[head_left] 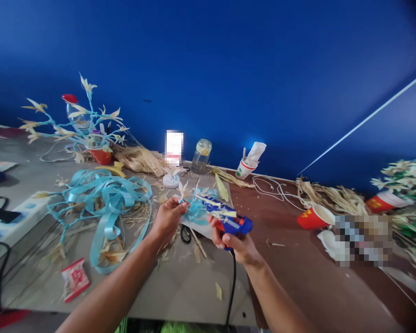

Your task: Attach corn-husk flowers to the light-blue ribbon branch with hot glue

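Observation:
My left hand (169,216) pinches a small pale husk flower (183,190) by its base, petals pointing up. Wrapped in my right hand (238,245) is a blue glue gun (241,225), its front end aimed left toward the flower, a small gap apart. Strings of dried glue or husk scraps cling to the gun's top, and a black cord runs down from it. Crumpled light-blue translucent material (197,212) lies behind and between both hands. Left of my left hand spreads a loose pile of light-blue ribbon (113,199) over blue-wrapped branches (60,215).
A branched flower arrangement in a red pot (101,156) stands back left. Dried husks (138,159), a glass jar (201,157) and a paper cup (246,169) line the wall. A red cup (315,216) lies right; a power strip (17,226) and red packet (75,280) are left.

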### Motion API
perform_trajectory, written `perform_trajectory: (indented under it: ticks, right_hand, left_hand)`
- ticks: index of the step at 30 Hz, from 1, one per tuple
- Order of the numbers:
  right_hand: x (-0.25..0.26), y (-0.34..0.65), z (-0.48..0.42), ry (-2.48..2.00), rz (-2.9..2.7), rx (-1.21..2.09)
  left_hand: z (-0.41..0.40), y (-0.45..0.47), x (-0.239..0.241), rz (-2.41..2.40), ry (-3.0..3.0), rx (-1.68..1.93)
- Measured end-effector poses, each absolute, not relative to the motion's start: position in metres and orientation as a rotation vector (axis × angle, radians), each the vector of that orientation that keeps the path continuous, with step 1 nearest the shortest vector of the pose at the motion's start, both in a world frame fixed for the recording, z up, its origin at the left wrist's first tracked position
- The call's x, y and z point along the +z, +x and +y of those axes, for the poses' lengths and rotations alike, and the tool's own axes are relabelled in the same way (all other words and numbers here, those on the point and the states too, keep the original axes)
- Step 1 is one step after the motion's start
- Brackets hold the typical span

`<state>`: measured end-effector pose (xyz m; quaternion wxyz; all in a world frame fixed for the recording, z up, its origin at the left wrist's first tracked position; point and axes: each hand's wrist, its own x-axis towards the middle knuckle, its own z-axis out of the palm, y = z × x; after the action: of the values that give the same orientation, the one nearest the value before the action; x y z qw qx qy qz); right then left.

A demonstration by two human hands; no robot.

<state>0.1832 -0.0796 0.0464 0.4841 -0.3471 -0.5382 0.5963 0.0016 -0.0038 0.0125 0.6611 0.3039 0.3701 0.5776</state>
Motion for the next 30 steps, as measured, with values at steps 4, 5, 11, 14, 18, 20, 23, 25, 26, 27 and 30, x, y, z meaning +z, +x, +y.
perform_trajectory:
  ticks: [4, 5, 11, 14, 18, 20, 23, 25, 26, 27, 30]
  right_hand:
    - [0.051, 0.178, -0.082, -0.959, -1.437, 1.469]
    - [0.051, 0.178, -0.081, -0.968, -1.456, 1.46]
    - [0.038, 0.182, -0.077, -1.017, -1.429, 1.357]
    - [0.04, 0.18, -0.076, -0.993, -1.315, 1.316]
    - [0.056, 0.167, -0.071, -0.895, -1.324, 1.38]
    - [0.063, 0.158, -0.068, -0.876, -1.331, 1.432]
    - [0.066, 0.146, -0.064, -0.883, -1.328, 1.464]
    - [0.064, 0.142, -0.063, -0.889, -1.302, 1.465]
    - [0.062, 0.141, -0.063, -0.894, -1.283, 1.469]
    - [0.06, 0.141, -0.062, -0.897, -1.264, 1.474]
    - [0.054, 0.142, -0.059, -0.891, -1.247, 1.482]
  left_hand:
    - [-0.004, 0.001, 0.01, 0.914, 0.733, 1.299]
    - [-0.004, 0.001, 0.009, 0.936, 0.752, 1.293]
    - [-0.005, -0.001, 0.007, 1.005, 0.851, 1.295]
    - [-0.006, 0.0, 0.008, 0.971, 0.857, 1.277]
    - [-0.007, 0.002, 0.011, 0.927, 0.831, 1.29]
    - [-0.008, 0.003, 0.014, 0.906, 0.823, 1.312]
    - [-0.01, 0.003, 0.02, 0.911, 0.834, 1.327]
    - [-0.012, 0.002, 0.025, 0.943, 0.83, 1.354]
    - [-0.013, 0.001, 0.027, 0.959, 0.826, 1.368]
    - [-0.014, 0.001, 0.028, 0.974, 0.822, 1.382]
    - [-0.015, 0.001, 0.029, 0.994, 0.836, 1.389]
